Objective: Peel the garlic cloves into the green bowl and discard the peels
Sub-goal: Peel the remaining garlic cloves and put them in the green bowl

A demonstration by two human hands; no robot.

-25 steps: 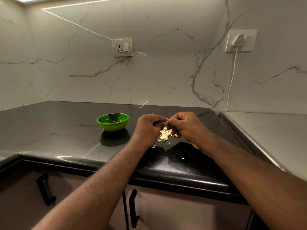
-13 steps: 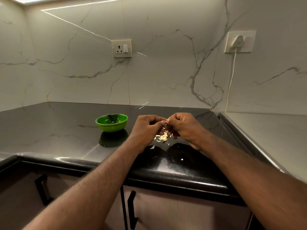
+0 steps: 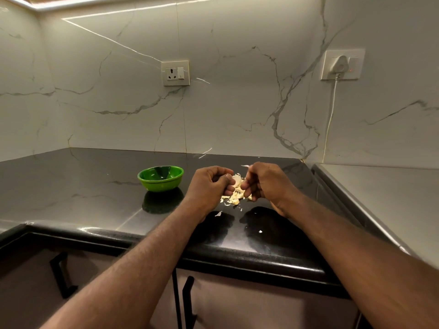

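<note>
Behind the counter edge (image 3: 237,256), left hand (image 3: 209,189) grips garlic (image 3: 236,180), right hand (image 3: 267,184) peel (image 3: 244,165).

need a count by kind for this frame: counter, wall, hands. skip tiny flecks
Green bowl: 1
Hands: 2, left hand and right hand
Garlic clove, pinched between them: 1
Peel pile: 1
Wall sockets: 2, empty socket and used socket
Plug with cord: 1
Total: 8
</note>
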